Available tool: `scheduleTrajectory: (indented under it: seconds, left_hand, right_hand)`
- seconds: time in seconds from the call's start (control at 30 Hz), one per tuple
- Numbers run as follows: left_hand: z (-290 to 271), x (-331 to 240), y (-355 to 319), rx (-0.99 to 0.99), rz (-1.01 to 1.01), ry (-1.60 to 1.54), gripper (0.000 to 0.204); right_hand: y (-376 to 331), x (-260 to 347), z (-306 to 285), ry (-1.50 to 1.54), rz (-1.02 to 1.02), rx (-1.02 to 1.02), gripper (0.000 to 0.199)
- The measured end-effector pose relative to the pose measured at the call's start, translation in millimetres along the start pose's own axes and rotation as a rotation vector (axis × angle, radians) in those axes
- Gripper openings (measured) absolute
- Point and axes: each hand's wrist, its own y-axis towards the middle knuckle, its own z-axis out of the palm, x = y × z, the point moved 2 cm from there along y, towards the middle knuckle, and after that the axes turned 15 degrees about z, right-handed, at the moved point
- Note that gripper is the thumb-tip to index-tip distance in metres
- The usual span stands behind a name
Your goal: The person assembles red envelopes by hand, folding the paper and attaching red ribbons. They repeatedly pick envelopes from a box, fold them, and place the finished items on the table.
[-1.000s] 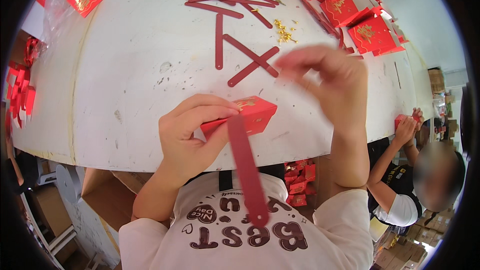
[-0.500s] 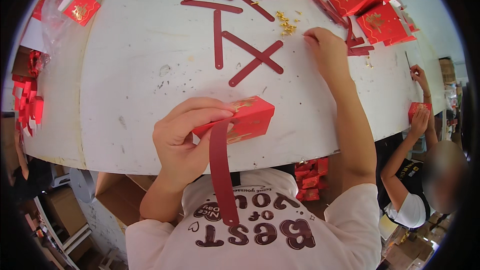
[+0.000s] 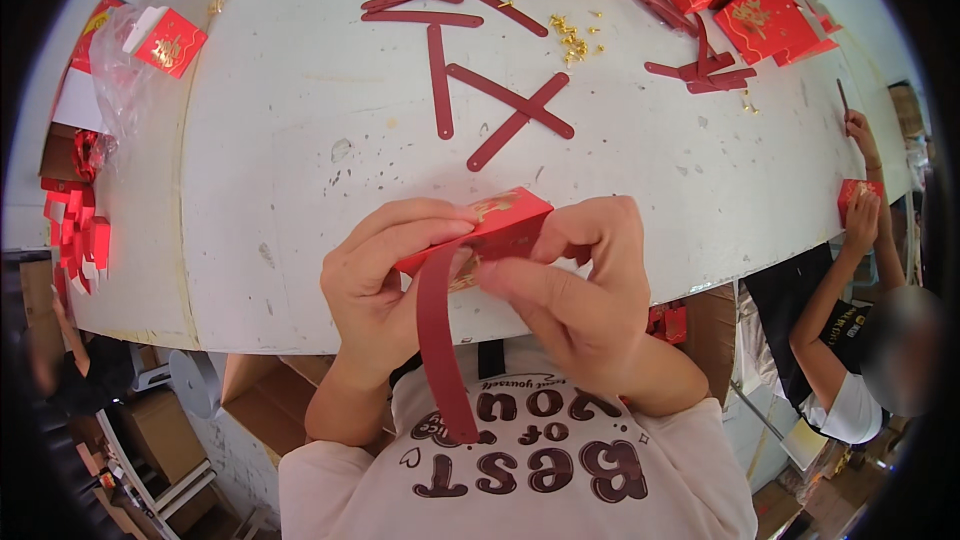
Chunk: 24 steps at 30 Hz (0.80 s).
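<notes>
Above the table's near edge, my left hand point(image 3: 375, 285) grips a small red box point(image 3: 510, 220) with gold print, fingers on top and thumb beneath. A dark red strap point(image 3: 440, 340) runs from under that thumb and hangs in a curve over my shirt. My right hand point(image 3: 590, 285) is at the box's right end, its fingers curled in and the fingertips close to the strap's upper end. What they pinch, if anything, is hidden. Further off lie several loose dark red straps point(image 3: 437, 80), two of them crossed, and a small pile of gold brass fasteners point(image 3: 570, 40).
Red boxes point(image 3: 755, 25) are stacked at the far right, beside more straps point(image 3: 700, 70). At far left are a clear plastic bag point(image 3: 125, 70) and another red box point(image 3: 165, 42). A co-worker point(image 3: 850, 350) at right holds a red box. Cardboard cartons point(image 3: 265, 390) stand below the table.
My right hand has come back from beside the gold fasteners to the box's right end. My left hand still holds the box and strap. The whole view has shifted slightly.
</notes>
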Motion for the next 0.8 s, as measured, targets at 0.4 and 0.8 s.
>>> scheduleTrajectory:
  seconds: [0.4,0.8]
  left_hand:
    - [-2,2,-5,-0.011,0.054,0.023,0.021]
    - [-17,-26,37,0.256,0.282,0.215,0.031]
  right_hand:
    - [-4,-2,9,-0.175,-0.031,-0.124,0.027]
    - [6,-20,15,0.347,0.157,0.09,0.027]
